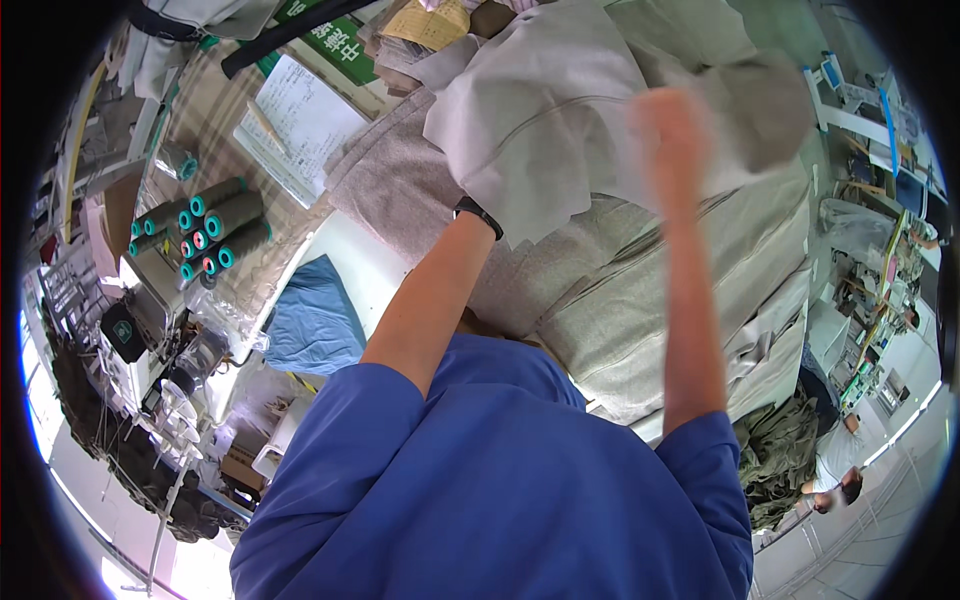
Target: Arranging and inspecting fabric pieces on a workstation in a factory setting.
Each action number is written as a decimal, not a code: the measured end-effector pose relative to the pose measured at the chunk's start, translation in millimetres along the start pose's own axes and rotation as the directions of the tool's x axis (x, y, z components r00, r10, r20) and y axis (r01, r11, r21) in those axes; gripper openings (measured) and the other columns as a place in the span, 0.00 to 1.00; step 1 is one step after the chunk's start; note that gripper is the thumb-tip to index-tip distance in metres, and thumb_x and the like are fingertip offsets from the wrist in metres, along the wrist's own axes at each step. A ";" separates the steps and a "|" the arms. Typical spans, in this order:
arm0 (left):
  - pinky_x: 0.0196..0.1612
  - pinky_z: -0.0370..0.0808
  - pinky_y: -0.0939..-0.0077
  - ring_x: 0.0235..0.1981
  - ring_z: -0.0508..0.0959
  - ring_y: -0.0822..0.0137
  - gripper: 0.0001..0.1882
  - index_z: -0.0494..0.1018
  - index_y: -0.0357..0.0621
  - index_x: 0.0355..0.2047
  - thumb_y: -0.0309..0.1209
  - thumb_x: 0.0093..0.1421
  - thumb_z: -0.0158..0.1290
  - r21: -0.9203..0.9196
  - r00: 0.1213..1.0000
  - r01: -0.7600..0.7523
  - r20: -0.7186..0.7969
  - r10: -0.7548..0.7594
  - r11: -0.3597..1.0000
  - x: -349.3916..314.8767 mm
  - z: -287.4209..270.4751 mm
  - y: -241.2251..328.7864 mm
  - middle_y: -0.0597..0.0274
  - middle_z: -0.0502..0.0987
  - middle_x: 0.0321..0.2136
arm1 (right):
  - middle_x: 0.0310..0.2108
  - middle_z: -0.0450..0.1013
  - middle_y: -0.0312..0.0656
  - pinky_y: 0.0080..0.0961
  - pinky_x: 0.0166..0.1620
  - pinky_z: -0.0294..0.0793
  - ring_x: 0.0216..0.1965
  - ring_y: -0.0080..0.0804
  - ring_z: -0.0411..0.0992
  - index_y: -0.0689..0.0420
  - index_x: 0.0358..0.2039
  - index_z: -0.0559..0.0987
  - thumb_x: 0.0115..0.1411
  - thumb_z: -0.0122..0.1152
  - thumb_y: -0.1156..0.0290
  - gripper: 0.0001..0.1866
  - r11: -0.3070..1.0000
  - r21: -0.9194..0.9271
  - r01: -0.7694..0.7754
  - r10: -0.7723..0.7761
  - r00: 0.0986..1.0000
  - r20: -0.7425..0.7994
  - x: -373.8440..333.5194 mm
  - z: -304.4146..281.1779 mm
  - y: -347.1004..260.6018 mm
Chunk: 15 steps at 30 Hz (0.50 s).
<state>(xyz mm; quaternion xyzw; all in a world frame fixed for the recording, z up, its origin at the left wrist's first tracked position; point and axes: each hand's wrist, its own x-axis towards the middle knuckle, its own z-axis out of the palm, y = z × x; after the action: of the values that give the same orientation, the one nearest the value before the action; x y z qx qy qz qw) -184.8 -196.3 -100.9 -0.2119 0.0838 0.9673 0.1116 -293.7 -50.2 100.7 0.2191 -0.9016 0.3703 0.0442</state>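
A light grey piece of cloth (540, 110) lies over the far part of a fabric stack. My left forearm (425, 300), with a black wristband (480, 215), reaches to the cloth's near left edge. Past the wrist, my left hand is covered by this cloth, so its fingers do not show. My right hand (675, 145) is over the right part of the same cloth, smeared by motion. Whether it pinches any cloth cannot be made out. Beneath and nearer to me spread layered beige-grey fabric pieces (600, 290), with folded edges on the right.
To the left are a written sheet (300, 125) with a pen, several dark thread cones (235, 215) with teal ends, and a folded blue cloth (315, 320). Dark green fabric (780, 460) is heaped at the lower right. Another person (840, 455) is farther right.
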 end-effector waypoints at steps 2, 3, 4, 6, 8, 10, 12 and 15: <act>0.48 0.68 0.72 0.43 0.70 0.66 0.19 0.66 0.47 0.45 0.45 0.62 0.40 0.012 1.000 0.014 -0.017 -0.014 1.000 -0.9 0.5 -0.1 0.62 0.70 0.42 | 0.28 0.66 0.41 0.31 0.37 0.66 0.32 0.38 0.67 0.56 0.29 0.70 0.49 0.61 0.65 0.12 0.992 0.121 0.041 -0.076 0.951 0.300 -46.8 72.3 -18.7; 0.48 0.68 0.72 0.43 0.70 0.66 0.19 0.66 0.47 0.45 0.45 0.61 0.40 0.022 0.999 0.023 -0.025 -0.022 0.999 -1.9 -0.1 -0.5 0.62 0.70 0.42 | 0.28 0.66 0.41 0.30 0.36 0.66 0.32 0.37 0.68 0.57 0.29 0.70 0.51 0.60 0.65 0.11 0.992 0.124 -0.002 -0.062 0.860 0.506 -60.5 94.6 -21.2; 0.48 0.68 0.72 0.43 0.70 0.66 0.19 0.66 0.47 0.45 0.45 0.61 0.40 0.027 0.999 0.031 -0.033 -0.030 0.999 -1.5 -0.5 -1.3 0.62 0.70 0.42 | 0.28 0.66 0.41 0.30 0.36 0.66 0.32 0.37 0.68 0.57 0.29 0.70 0.51 0.60 0.65 0.11 0.997 0.067 -0.039 0.004 0.890 0.456 -67.4 102.7 -15.7; 0.48 0.68 0.72 0.43 0.70 0.66 0.19 0.66 0.47 0.45 0.45 0.61 0.40 0.030 0.998 0.033 -0.046 -0.032 0.999 -0.9 -1.7 -3.5 0.62 0.71 0.42 | 0.27 0.66 0.42 0.28 0.35 0.66 0.32 0.35 0.67 0.57 0.29 0.70 0.54 0.57 0.67 0.09 0.983 0.149 -0.104 0.028 0.898 0.440 -77.9 112.5 -20.3; 0.48 0.68 0.72 0.43 0.71 0.66 0.19 0.66 0.47 0.45 0.45 0.61 0.41 0.036 0.998 0.037 -0.057 -0.035 0.999 1.3 -2.5 -5.7 0.62 0.71 0.42 | 0.27 0.65 0.42 0.27 0.34 0.66 0.31 0.34 0.67 0.57 0.28 0.70 0.55 0.56 0.67 0.08 0.971 0.185 -0.153 0.057 0.895 0.443 -71.2 97.1 -21.1; 0.48 0.68 0.71 0.43 0.71 0.66 0.19 0.66 0.47 0.45 0.45 0.61 0.41 0.036 0.998 0.038 -0.055 -0.036 0.999 4.4 -2.4 -7.2 0.62 0.71 0.42 | 0.26 0.66 0.40 0.24 0.35 0.66 0.32 0.30 0.67 0.58 0.28 0.70 0.58 0.53 0.69 0.06 0.945 0.193 -0.265 0.115 0.819 0.563 -56.2 73.4 -18.8; 0.48 0.68 0.71 0.43 0.71 0.66 0.19 0.67 0.47 0.45 0.45 0.61 0.41 0.034 0.998 0.036 -0.048 -0.035 0.999 6.2 -1.4 -7.1 0.62 0.71 0.42 | 0.27 0.68 0.36 0.21 0.38 0.65 0.33 0.23 0.67 0.59 0.30 0.72 0.60 0.50 0.69 0.07 0.898 0.280 -0.339 0.112 0.792 0.601 -38.0 48.3 -7.0; 0.49 0.68 0.71 0.43 0.71 0.66 0.19 0.67 0.47 0.44 0.46 0.60 0.42 0.039 0.998 0.051 -0.035 -0.049 0.998 7.5 1.3 -6.7 0.62 0.71 0.42 | 0.34 0.70 0.34 0.19 0.46 0.63 0.39 0.19 0.66 0.59 0.38 0.74 0.63 0.45 0.66 0.12 0.868 0.386 -0.311 0.159 0.912 0.377 4.6 -16.8 43.2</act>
<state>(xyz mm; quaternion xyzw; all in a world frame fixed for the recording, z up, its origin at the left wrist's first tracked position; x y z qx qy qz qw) -190.2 -188.2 -103.7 -0.2281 0.0996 0.9586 0.1386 -317.7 -13.1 86.0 0.1695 -0.8094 0.5234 -0.2052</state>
